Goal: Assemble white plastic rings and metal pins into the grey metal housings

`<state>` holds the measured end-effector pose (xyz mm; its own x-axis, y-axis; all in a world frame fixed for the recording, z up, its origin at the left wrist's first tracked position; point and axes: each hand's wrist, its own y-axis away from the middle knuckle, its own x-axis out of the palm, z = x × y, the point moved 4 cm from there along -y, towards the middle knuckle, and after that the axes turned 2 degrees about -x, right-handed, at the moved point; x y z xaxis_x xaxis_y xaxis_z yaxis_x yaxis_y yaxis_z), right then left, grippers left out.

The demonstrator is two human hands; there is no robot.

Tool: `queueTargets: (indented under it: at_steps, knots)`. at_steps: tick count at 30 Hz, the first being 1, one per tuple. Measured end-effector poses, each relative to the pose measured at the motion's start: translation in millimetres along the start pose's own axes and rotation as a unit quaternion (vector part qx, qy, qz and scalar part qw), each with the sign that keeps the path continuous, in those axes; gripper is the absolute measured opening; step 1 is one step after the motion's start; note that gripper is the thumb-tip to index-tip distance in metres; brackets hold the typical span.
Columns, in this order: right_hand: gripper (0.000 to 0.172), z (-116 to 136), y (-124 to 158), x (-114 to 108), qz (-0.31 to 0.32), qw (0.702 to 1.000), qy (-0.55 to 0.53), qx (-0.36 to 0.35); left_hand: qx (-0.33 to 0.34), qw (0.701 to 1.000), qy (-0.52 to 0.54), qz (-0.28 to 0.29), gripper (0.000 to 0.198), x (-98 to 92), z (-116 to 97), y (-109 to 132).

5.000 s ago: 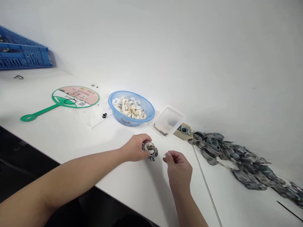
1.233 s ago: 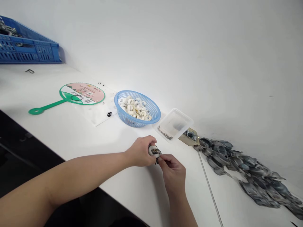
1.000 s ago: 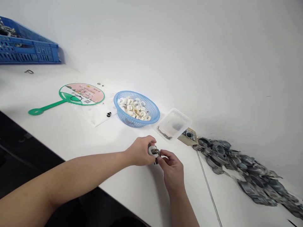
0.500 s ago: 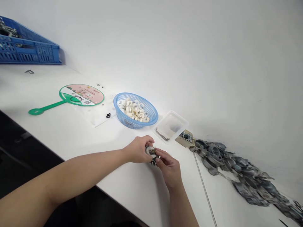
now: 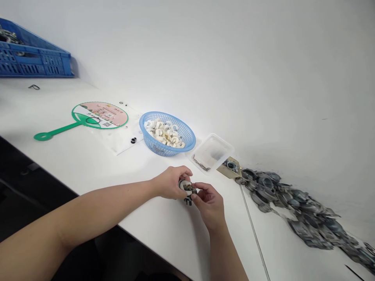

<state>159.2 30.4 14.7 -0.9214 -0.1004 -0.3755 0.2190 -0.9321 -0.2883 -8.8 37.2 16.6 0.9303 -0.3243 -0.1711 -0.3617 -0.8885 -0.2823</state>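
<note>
Above the white table, my left hand (image 5: 172,182) is wrapped round a small grey metal part (image 5: 186,189) with a white ring and brass-coloured bits inside. My right hand (image 5: 209,201) pinches the right side of the same part between thumb and fingers. Fingertips of both hands cover some of it. Beyond the hands stands a blue basket (image 5: 189,147) holding several white rings. A clear plastic tray (image 5: 215,150) with several thin metal pins (image 5: 200,163) is behind my right hand.
At the right, a cardboard box (image 5: 227,170) and a long heap of grey metal parts (image 5: 307,210) lie along the wall. Left are a green-rimmed fan (image 5: 101,115), black rings (image 5: 133,140) and a blue crate (image 5: 35,58). The table's front edge runs below my left arm.
The held part has turned slightly, showing more of its inside. Both hands remain on it, with small finger shifts. The whole view has moved a little.
</note>
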Motion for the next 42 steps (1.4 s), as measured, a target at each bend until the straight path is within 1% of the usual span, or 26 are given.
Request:
queueTargets:
  at_steps: [3,6,10,12,17,22,26,34,42]
  knots:
    - [0.029,-2,2,2,-0.005,1.0,0.009,-0.005,0.011,1.0,-0.017,-0.002,0.049,-0.3,-1,1]
    - [0.031,-4,4,4,-0.016,1.0,-0.005,0.001,0.024,0.999,-0.037,0.006,0.052,-1.5,-4,2]
    - [0.03,-4,5,5,-0.024,0.999,-0.028,0.013,0.06,0.991,-0.117,0.004,0.05,-5.8,-12,4]
    - [0.03,-3,5,6,-0.028,0.999,-0.031,0.015,0.064,0.988,-0.137,0.003,0.048,-7.7,-15,5]
    - [0.037,-1,6,7,-0.043,0.998,-0.039,0.012,0.055,0.988,-0.144,0.008,0.046,-8.3,-17,5]
    - [0.034,0,6,6,-0.044,0.998,-0.034,0.008,0.048,0.991,-0.127,0.006,0.047,-6.3,-14,5]
    - [0.034,-2,5,4,-0.045,0.998,-0.051,0.008,0.05,0.992,-0.118,0.005,0.049,-5.1,-11,5]
    - [0.038,-7,4,4,-0.028,0.995,-0.087,0.034,0.055,0.991,-0.12,0.009,0.05,-4.8,-13,6]
    - [0.043,-10,2,2,-0.037,0.994,-0.094,0.042,0.052,0.992,-0.117,0.009,0.054,-4.3,-13,5]
